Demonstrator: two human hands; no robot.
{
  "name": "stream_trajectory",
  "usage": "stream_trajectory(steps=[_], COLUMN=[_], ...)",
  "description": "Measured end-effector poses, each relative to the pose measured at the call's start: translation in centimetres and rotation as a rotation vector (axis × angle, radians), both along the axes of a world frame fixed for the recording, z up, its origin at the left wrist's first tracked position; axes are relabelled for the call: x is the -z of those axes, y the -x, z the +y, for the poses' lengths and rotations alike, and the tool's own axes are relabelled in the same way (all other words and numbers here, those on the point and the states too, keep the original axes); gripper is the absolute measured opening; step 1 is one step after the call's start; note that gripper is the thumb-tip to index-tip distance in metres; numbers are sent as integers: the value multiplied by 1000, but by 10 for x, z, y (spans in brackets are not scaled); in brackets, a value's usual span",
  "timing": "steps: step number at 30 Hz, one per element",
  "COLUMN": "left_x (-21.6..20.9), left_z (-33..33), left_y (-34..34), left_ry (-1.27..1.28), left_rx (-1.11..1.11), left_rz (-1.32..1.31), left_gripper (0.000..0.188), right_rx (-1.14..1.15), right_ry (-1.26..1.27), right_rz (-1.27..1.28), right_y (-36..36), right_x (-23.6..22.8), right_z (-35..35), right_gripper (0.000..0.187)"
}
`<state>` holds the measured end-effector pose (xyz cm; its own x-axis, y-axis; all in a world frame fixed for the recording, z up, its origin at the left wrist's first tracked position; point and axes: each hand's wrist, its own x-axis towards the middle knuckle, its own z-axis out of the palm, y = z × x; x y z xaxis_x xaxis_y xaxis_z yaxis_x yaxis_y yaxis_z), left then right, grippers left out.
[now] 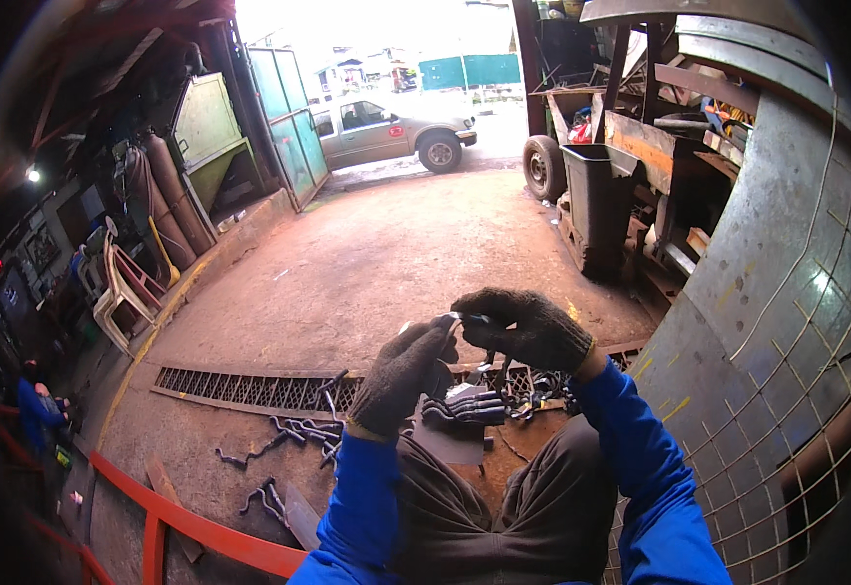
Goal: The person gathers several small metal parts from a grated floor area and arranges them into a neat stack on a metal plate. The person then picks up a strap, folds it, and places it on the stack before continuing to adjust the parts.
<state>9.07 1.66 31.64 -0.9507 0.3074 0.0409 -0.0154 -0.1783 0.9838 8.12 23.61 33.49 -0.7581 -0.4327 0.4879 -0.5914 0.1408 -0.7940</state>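
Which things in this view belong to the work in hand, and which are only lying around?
Likely part of the work:
small shiny piece, mostly hidden, between the dark-gloved left hand and dark-gloved right hand
dark bent metal rods, piled just beyond

Seemingly just around:
dark plastic bin
tall brown metal cylinders
pale plastic chair
greyish pickup truck outside
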Motion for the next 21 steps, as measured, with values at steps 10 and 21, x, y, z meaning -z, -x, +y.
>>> stream_trajectory(steps=[10,21], left_x=[-38,32], left_z=[-2,4], left_y=[0,51], left_ry=[373,-10], left_rx=[63,14], left_rz=[179,-86], left_gripper=[23,13], right_rx=[-80,-12], right_ry=[-160,-206], right_rz=[209,280], right_y=[7,56], right_x=[-11,60], right_z=[12,47], right_gripper=[25,27])
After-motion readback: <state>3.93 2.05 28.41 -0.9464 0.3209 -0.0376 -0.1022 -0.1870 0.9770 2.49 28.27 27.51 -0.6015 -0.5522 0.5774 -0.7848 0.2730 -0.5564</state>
